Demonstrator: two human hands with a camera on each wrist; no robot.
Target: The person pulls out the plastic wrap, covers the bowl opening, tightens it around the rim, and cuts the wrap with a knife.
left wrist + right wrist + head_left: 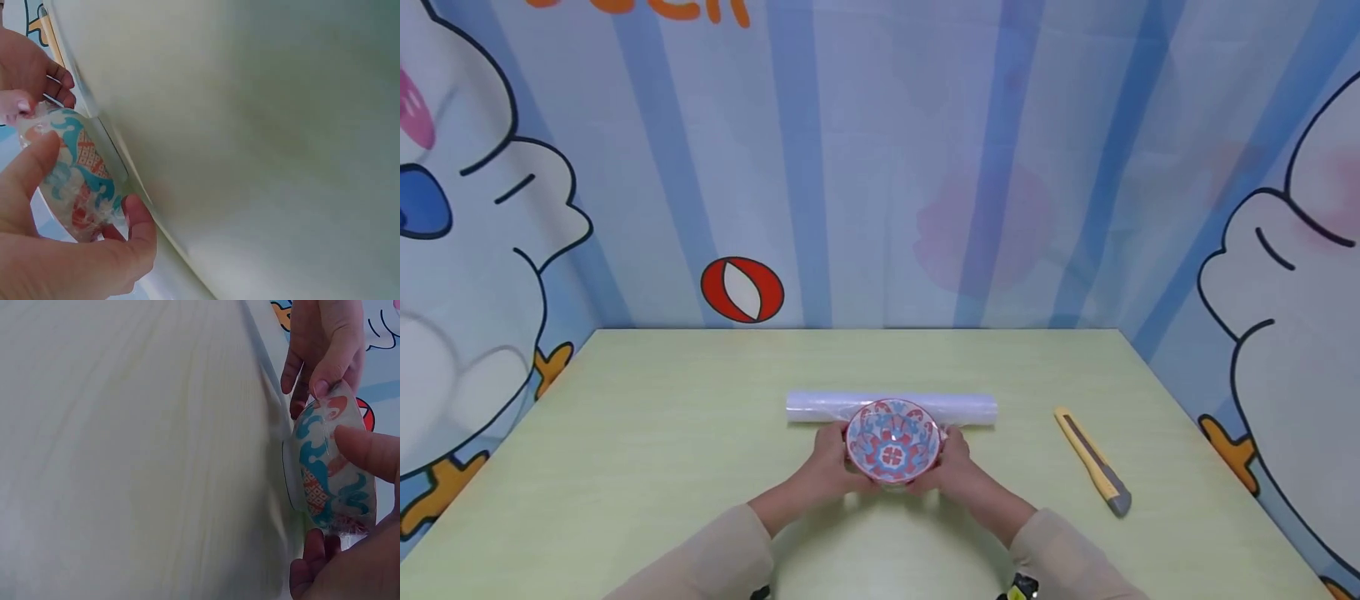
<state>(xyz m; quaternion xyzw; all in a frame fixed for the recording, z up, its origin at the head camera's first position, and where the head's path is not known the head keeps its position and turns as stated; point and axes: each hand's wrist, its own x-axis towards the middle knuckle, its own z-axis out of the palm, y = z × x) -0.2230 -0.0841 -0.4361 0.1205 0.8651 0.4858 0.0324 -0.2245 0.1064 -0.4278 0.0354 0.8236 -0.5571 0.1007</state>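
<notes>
Head view's got a big pale-blue fabric backdrop with darker blue stripes and cartoon prints (887, 125) up behind everything, and a wide light yellow-green tabletop (662, 467) in front of it. Crossways on that lies a long shiny roll of clear plastic film (967, 409). The round red-and-blue patterned bowl (892, 442) is on the near side of the roll, overlapping it from this angle, open side up; can't tell if its foot touches the table. Both wrist cams show crinkly clear film on the bowl's outside. The left hand (833, 467) has its thumb on the bowl's wall, fingers curled around the side, and the right hand (953, 467) grips the opposite side the same way. Off to the right, well apart, there's a slim yellow-and-grey utility knife (1092, 462).
</notes>
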